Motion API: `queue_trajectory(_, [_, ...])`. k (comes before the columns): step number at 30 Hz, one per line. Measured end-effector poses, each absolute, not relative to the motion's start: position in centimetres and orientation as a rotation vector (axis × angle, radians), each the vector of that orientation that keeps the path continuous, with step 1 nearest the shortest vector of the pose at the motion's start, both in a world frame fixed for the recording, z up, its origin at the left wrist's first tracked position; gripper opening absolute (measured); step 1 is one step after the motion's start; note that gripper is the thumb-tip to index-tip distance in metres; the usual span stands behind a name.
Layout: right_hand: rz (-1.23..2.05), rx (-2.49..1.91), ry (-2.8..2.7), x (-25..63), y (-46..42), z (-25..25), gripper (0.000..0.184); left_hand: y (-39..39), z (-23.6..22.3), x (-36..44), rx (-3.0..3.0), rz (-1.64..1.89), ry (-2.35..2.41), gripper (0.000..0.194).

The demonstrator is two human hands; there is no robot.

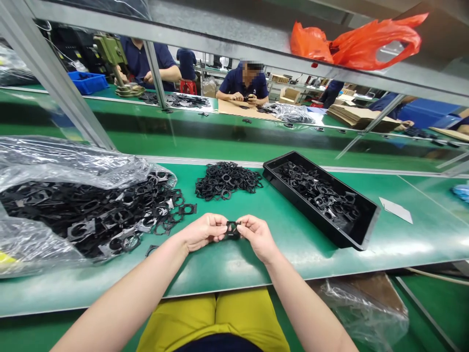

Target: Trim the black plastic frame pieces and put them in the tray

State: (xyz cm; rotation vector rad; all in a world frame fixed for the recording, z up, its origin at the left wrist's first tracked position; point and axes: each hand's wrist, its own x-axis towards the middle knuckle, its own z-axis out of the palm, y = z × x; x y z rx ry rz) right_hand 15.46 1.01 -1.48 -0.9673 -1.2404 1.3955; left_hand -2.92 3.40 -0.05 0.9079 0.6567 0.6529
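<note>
Spreading across a glossy green tabletop (428, 230) edged in grey aluminium, loose matte black plastic frames lie in three lots: a large pile (102, 220) spilling from a clear plastic bag (66, 161) on the left, a small tangled heap (227, 180) mid-table, and more inside a shallow black rectangular tray (311, 220) on the right. Beyond, beneath a metal shelf (256, 49) carrying a bright orange plastic bag (373, 44), a second green bench runs past co-workers in navy shirts (244, 85), with a blue plastic crate (87, 82) and stacked brown cardboard sheets (361, 117) nearby. One small black plastic frame (232, 230) is held up centrally, just above the tabletop, pinched from opposite sides by the closed fingers of the left hand (205, 232) and right hand (258, 237), which hide part of its shape
</note>
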Motion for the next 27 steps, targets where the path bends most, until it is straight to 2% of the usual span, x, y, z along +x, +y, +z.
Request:
queue_trajectory(5, [1.491,-0.93,-1.242,15.5,0.8,-1.4,0.026,2.9,0.0,-2.7,0.96,0.55,0.596,0.039])
queue_trajectory(13, [1.378,-0.994,-1.218,15.8,1.2,-1.5,0.023,3.0,-0.6,-2.1,1.055,0.785,0.755,0.025])
queue_trajectory(18, [1.378,-1.015,-1.239,15.8,1.3,-1.6,0.026,3.1,-0.2,-2.5,1.124,0.727,0.801,0.028])
queue_trajectory(27, [1.365,-1.037,-1.278,15.6,1.1,-1.4,0.022,3.3,0.7,-2.9,1.212,0.68,0.873,0.022])
